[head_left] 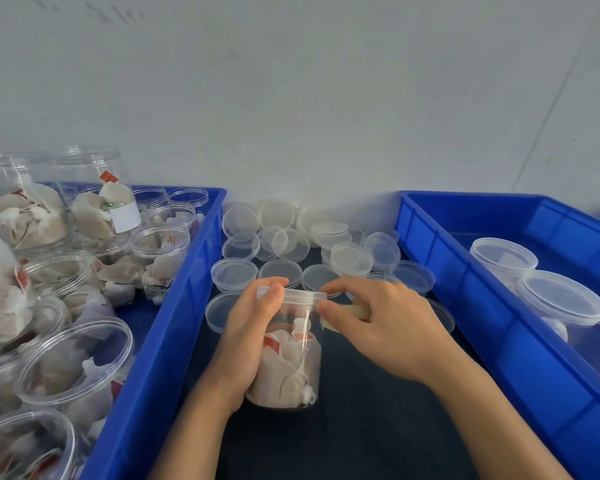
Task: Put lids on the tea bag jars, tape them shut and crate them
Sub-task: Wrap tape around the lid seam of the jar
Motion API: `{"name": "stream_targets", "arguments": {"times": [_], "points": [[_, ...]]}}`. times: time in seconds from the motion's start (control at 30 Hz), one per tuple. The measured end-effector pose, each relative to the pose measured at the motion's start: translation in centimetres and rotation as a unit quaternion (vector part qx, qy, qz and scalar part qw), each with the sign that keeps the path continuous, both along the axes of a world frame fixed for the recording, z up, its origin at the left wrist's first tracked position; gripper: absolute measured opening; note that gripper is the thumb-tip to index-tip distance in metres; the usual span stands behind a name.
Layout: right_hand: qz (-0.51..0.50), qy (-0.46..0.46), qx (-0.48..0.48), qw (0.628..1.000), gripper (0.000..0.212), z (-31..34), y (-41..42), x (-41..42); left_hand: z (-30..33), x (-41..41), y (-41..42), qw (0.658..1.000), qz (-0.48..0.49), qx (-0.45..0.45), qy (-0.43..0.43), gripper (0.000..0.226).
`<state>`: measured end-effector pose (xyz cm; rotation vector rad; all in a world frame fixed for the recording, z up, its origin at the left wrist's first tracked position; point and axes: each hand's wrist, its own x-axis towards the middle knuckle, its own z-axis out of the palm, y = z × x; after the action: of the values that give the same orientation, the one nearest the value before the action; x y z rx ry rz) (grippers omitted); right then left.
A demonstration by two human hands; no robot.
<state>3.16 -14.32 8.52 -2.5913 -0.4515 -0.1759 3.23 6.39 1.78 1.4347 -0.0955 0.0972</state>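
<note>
A clear jar of tea bags (291, 362) stands upright on the dark table between two blue crates, with a clear lid (300, 295) on top. My left hand (248, 337) grips the jar's left side, thumb up on the lid's rim. My right hand (374, 323) pinches a yellowish roll of tape (355, 311) against the jar's right side, just under the lid. A strip of clear tape seems to run down the jar's front.
The left blue crate (174, 327) holds several open jars of tea bags (73, 362). The right blue crate (499, 327) holds two lidded jars (561, 299). Several loose clear lids (278, 244) lie on the table behind the jar, by the white wall.
</note>
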Motion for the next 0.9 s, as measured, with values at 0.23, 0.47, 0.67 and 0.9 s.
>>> {"name": "stream_targets", "arguments": {"times": [0.23,0.47,0.67,0.9], "points": [[0.027,0.058,-0.014,0.998,0.05,0.3,-0.3,0.3,-0.3,-0.1,0.0,0.994,-0.075,-0.047,0.061,0.093],[-0.022,0.005,-0.03,0.999,0.059,-0.6,0.1,-0.3,0.1,0.2,0.3,0.989,0.074,0.128,-0.008,0.067],[-0.07,-0.137,-0.147,0.977,0.069,-1.1,2.3,-0.8,1.0,-0.7,-1.0,0.974,0.122,0.193,0.002,0.057],[-0.058,-0.116,-0.054,0.99,0.037,-1.5,2.5,-1.5,1.2,-0.4,-1.6,0.96,0.131,0.248,-0.003,0.088]]}}
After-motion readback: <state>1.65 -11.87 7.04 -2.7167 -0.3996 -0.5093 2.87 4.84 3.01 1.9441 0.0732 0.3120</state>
